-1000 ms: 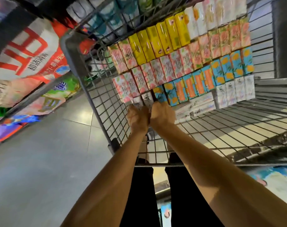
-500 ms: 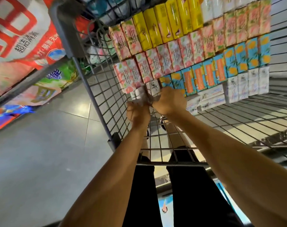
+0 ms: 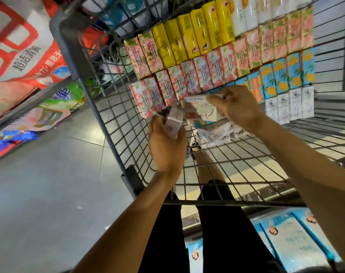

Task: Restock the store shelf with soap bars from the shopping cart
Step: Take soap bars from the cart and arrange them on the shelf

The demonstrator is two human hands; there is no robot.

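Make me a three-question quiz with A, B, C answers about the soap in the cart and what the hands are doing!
1. Where do the yellow soap bars lie?
A. on the floor
B. in the cart, above the pink rows
C. in the left hand

2. What colour are the bars with orange fruit on them?
A. blue
B. black
C. purple

3. What is the right hand doing?
A. hanging idle
B. pushing the cart
C. gripping a white soap bar

Answers: 1 B, the yellow row sits in the cart just above the pink bars. 2 A, their wrappers are blue. 3 C, its fingers curl round the white bar; the left hand holds another bar.
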